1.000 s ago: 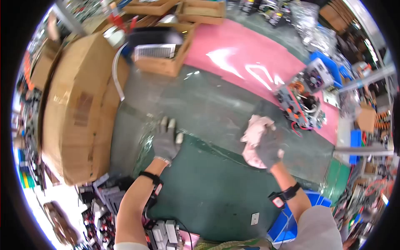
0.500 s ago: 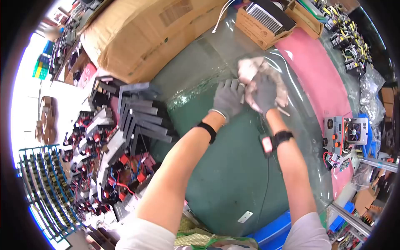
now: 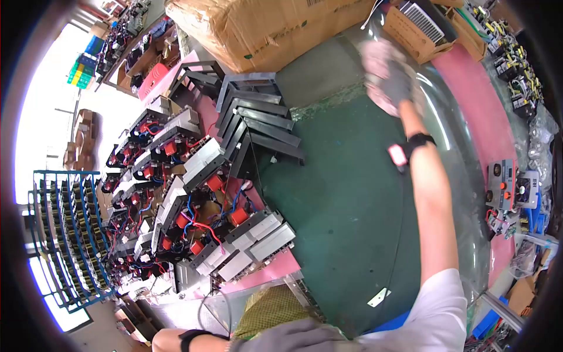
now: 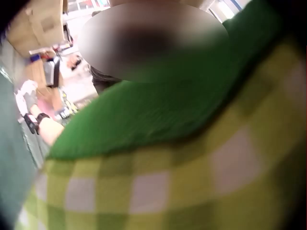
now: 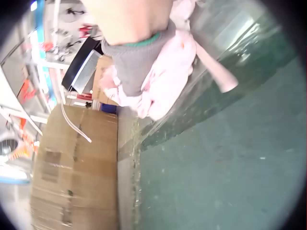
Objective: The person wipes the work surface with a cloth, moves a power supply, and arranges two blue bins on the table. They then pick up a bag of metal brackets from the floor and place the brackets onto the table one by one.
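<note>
Low down, in front of the checked garment [image 4: 151,191]: left hand [image 3: 296,338], gloved, cut off at the bottom edge; cannot tell if curled or straight. Farther right and ahead, well apart, on the green table [image 3: 346,188]: pink cloth [image 3: 377,57], longest roughly along the right forearm [image 3: 435,217]. Over it, touching, far nearer: right hand [image 3: 397,84]; half lost in folds and blur, cannot tell if pinching or flat.

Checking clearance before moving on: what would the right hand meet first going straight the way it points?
Beyond the pink cloth it is on, the right hand would probably meet the large cardboard box near its end, though depth is unclear.
</note>
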The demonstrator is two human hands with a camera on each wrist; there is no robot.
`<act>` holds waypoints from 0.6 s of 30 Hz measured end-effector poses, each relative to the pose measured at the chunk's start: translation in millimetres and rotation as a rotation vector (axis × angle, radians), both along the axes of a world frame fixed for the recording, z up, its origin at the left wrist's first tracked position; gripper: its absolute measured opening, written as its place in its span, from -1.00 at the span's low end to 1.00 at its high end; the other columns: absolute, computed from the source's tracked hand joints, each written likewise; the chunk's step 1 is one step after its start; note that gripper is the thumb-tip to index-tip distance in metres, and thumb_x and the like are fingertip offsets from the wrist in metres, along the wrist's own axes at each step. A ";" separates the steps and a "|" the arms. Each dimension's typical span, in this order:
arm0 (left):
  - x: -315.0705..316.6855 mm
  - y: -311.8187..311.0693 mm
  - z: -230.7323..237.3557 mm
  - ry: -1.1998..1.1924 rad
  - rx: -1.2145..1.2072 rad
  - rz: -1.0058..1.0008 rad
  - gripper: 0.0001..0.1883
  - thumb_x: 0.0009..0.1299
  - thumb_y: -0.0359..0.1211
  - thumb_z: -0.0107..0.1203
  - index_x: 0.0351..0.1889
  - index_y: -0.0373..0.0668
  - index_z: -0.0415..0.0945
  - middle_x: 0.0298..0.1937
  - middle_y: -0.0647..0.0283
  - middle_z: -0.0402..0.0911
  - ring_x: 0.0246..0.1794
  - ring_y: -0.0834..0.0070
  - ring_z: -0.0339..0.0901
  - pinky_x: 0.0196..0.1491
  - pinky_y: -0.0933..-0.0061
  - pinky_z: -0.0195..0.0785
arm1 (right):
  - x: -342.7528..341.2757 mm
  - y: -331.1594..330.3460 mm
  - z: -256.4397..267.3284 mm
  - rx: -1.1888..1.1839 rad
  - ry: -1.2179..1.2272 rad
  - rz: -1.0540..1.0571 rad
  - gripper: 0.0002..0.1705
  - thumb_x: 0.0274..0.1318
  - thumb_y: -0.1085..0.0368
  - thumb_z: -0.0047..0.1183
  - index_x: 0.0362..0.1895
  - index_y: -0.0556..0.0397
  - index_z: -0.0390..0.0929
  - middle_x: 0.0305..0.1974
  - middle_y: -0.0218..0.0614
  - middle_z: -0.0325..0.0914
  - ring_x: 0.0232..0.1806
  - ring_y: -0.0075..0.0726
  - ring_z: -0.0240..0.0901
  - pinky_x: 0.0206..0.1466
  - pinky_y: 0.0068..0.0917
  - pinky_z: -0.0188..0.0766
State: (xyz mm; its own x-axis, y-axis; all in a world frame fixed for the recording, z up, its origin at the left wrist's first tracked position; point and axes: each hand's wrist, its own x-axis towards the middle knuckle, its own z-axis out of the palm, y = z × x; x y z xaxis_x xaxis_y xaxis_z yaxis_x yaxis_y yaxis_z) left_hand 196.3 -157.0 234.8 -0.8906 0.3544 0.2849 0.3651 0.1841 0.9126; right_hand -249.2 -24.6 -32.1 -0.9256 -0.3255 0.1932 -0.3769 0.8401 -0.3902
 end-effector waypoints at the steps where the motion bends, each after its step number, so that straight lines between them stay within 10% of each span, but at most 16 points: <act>1: 5.5 -10.4 0.2 0.002 -0.061 0.006 -0.59 0.19 -0.20 0.13 -0.03 -0.17 0.48 -0.07 0.10 0.53 -0.31 0.23 0.51 -0.29 0.30 0.35 | 10.9 -42.2 5.7 -0.003 0.025 0.074 -0.53 -0.06 0.30 -0.04 0.04 0.02 0.35 -0.15 -0.09 0.50 -0.14 -0.03 0.46 -0.08 -0.20 0.36; 8: -28.7 -96.7 10.1 0.031 -0.795 0.389 -0.49 -0.02 -0.42 0.26 -0.04 -0.21 0.42 -0.18 0.08 0.52 -0.17 0.14 0.49 -0.12 0.25 0.35 | 125.5 -79.2 5.5 0.077 0.057 0.553 -0.51 -0.14 0.28 0.06 0.01 -0.13 0.41 -0.05 -0.22 0.46 0.02 -0.10 0.37 0.08 -0.23 0.25; 12: -91.6 -127.1 -27.4 0.084 -1.071 0.470 -0.24 -0.06 -0.27 0.31 0.19 -0.01 0.26 0.22 0.12 0.26 0.26 0.12 0.19 0.22 0.15 0.16 | 214.6 -8.1 26.0 0.077 -0.033 0.625 -0.61 -0.35 0.33 0.07 -0.24 -0.02 0.43 -0.21 -0.21 0.40 -0.10 -0.02 0.32 -0.04 -0.18 0.25; 16: -158.5 -114.2 -91.2 0.188 -1.431 0.130 -0.06 -0.11 -0.12 0.34 0.30 0.08 0.15 0.37 0.17 0.07 0.42 0.13 -0.11 0.38 0.09 -0.19 | 274.6 58.3 30.0 0.134 -0.304 0.670 -0.66 -0.18 0.29 0.09 -0.18 -0.03 0.49 -0.23 -0.29 0.46 -0.07 -0.19 0.37 0.00 -0.27 0.30; 18: -182.7 -108.7 -112.0 0.203 -1.641 -0.037 -0.06 -0.13 -0.09 0.34 0.30 0.11 0.18 0.39 0.17 0.04 0.44 0.15 -0.14 0.39 0.10 -0.22 | 271.0 89.2 36.3 -0.456 -0.634 0.420 -0.69 -0.02 0.32 0.01 -0.11 0.02 0.42 -0.27 -0.30 0.46 -0.24 -0.34 0.41 -0.25 -0.41 0.38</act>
State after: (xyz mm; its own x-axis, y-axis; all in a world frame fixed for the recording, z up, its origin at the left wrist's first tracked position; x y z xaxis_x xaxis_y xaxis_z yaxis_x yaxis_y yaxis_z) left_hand 13.6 -265.7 122.8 -0.8728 0.3945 -0.2874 0.4722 0.8312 -0.2933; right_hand 21.8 64.5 4.2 -0.7235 -0.6795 -0.1219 -0.2183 0.3927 -0.8934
